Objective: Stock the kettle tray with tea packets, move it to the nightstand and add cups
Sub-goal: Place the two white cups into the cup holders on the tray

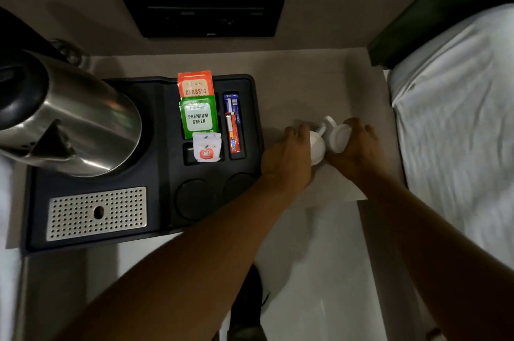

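Note:
The black kettle tray [164, 174] lies on the nightstand [306, 85]. In its slots are an orange tea packet [195, 84], a green tea packet [198, 117], a white packet with an apple picture [207, 147] and sachet sticks [233, 124]. A steel kettle [75, 121] stands on the tray's left. To the right of the tray, my left hand [289, 154] grips one white cup [317, 146] and my right hand [358, 146] grips another white cup [340, 138]. The cups touch, handles pointing away from me. Two round cup recesses [194, 199] on the tray hold nothing.
A perforated metal drip plate [97, 213] fills the tray's front left. A bed with white sheets [456, 124] borders the nightstand on the right. A black wall panel [203, 15] sits behind. My foot [247, 301] shows on the floor below.

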The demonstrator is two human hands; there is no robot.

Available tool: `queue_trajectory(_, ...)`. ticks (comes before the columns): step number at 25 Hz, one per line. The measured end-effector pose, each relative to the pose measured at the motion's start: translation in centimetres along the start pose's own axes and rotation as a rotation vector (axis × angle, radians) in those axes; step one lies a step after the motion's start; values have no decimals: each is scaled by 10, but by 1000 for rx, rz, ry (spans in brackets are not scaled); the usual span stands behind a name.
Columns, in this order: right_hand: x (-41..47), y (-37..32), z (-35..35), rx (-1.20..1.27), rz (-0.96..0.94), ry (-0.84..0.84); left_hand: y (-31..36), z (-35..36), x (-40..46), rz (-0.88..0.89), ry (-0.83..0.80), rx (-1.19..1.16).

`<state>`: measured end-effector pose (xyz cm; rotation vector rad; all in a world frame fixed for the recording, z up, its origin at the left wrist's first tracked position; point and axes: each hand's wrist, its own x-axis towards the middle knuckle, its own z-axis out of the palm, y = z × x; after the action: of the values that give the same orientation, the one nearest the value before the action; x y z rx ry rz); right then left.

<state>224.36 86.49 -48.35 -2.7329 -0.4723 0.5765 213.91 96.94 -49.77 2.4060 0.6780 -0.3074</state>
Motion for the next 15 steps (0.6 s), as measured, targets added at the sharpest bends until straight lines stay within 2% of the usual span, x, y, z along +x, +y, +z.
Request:
queue_trajectory(3,-58,-28,0,172,2,110,-34,-22,-65,-69,103,-146)
queue_trajectory(5,-105,-59,17,211,-38,66,-72,-34,-111,-193,166,-180)
queue_trajectory(8,-142,-97,56,132,-82,-66,-122,-41,-144,-348,162,-148)
queue_trajectory(11,-143,-111,84,53,-83,-142,-141,-36,-143,-366,147,-110)
queue_trajectory(15,-136,-112,98,-6,-95,-84,-151,-31,-140,-340,197,-101)
